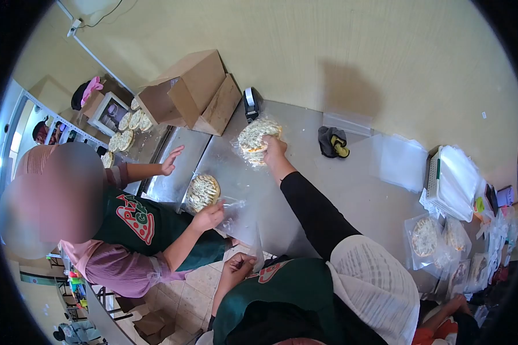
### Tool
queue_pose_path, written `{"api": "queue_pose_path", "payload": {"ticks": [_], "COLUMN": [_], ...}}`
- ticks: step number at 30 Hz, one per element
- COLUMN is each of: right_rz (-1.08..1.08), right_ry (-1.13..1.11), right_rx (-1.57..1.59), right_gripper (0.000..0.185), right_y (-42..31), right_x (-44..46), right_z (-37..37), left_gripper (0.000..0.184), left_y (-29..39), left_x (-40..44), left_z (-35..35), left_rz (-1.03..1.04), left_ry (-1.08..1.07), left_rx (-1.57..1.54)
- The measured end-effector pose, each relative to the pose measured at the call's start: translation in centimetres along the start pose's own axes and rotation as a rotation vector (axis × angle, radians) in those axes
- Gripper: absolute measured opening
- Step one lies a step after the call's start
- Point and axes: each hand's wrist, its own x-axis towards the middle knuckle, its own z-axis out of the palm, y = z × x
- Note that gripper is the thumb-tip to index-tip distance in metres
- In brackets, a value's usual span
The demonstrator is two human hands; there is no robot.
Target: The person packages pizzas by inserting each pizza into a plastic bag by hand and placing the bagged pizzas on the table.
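My right hand (pixel 275 150) reaches over the metal table in a black sleeve. Its fingers grip the edge of a cheese-topped pizza (pixel 258 133), which lies over another pizza (pixel 254 157). Close to my green apron, my left hand (pixel 237 269) is closed, its fingers pinching a clear plastic bag (pixel 258 244). A third pizza (pixel 203 192) is near the table's left edge, with clear plastic around its lower side. A co-worker's hand (pixel 208 216) is beside that pizza and the plastic; their other hand (pixel 171 161) is raised with fingers spread.
A cardboard box (pixel 184 86) and a black tape dispenser (pixel 251 103) stand at the back. Several pizzas (pixel 126 129) lie on the far left counter. Clear plastic sheets (pixel 403 161), a white basket (pixel 434 175) and bagged pizzas (pixel 425 237) are on the right. A dark-and-yellow bundle (pixel 332 142) lies near the wall.
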Motion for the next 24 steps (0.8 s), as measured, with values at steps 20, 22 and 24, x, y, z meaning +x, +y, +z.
{"api": "queue_pose_path", "payload": {"ticks": [20,22,24], "right_rz": [0.007,-0.003,-0.019], "right_ry": [-0.400,-0.388,-0.406], "right_rx": [0.439,0.474,0.511], "right_gripper": [0.065,0.068,0.068], "right_y": [-22.7,-24.2,-25.8], "right_x": [-23.9,-25.9,-27.9], "right_z": [-27.3,-29.2,-30.2], "left_gripper": [0.020,0.018,0.019], "left_y": [7.6,8.1,8.5], "left_x": [7.0,8.5,9.9], "left_z": [10.7,13.1,16.5], "left_rz": [0.670,0.829,1.140], "left_ry": [-0.092,-0.157,-0.280], "left_rx": [0.674,0.889,0.982]}}
